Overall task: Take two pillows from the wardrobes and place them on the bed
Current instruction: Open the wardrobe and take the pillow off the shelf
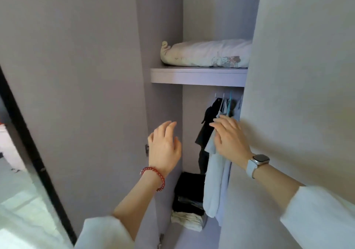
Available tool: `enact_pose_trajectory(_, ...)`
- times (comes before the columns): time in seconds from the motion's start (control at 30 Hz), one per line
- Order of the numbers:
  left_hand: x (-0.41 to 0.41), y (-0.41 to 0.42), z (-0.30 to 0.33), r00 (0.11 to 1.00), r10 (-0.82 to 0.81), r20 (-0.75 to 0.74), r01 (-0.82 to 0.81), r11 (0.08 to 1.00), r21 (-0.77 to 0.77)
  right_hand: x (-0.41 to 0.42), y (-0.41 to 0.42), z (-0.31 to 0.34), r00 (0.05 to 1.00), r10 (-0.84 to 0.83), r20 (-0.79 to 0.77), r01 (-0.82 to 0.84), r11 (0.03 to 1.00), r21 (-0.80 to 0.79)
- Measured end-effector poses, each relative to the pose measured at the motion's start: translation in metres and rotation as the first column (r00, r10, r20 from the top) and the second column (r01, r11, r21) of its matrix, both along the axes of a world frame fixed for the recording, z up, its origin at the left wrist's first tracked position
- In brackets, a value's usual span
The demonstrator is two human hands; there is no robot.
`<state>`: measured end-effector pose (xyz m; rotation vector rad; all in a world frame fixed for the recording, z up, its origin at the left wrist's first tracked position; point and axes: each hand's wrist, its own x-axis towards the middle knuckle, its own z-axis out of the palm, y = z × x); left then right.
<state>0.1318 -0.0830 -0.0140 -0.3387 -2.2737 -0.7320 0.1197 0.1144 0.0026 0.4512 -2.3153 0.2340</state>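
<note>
Open grey wardrobe, pillow on shelf — left hand, right hand raised below, each grip apart, empty

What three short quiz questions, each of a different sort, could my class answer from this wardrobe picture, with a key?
1. True or false: the pillow lies on the shelf, above the hanging clothes.
2. Which wrist wears the watch? A) left B) right
3. Fill in: neither the left hand nor the right hand is yet touching the ____.

Key: 1 true; 2 B; 3 pillow
</note>
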Motion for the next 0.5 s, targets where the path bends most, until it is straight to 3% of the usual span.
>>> enact_pose_trajectory(0.2, -0.062, 0.117, 0.047, 0.959, -0.285, 0.011, 0.285, 0.958, -0.037, 0.002, 0.090, 0.030, 0.961, -0.263, -0.085, 0.270, 0.959, 0.082)
enact_pose_trajectory(0.4, -0.095, 0.197, 0.086, 0.835, -0.521, 0.175, 0.480, 0.847, 0.229, 0.003, 0.133, 0.044, 0.938, -0.344, -0.051, 0.347, 0.935, 0.068)
enact_pose_trajectory(0.5, -0.097, 0.206, 0.094, 0.783, -0.596, 0.179, 0.516, 0.782, 0.349, 0.006, 0.141, 0.044, 0.945, -0.325, -0.018, 0.326, 0.942, 0.075)
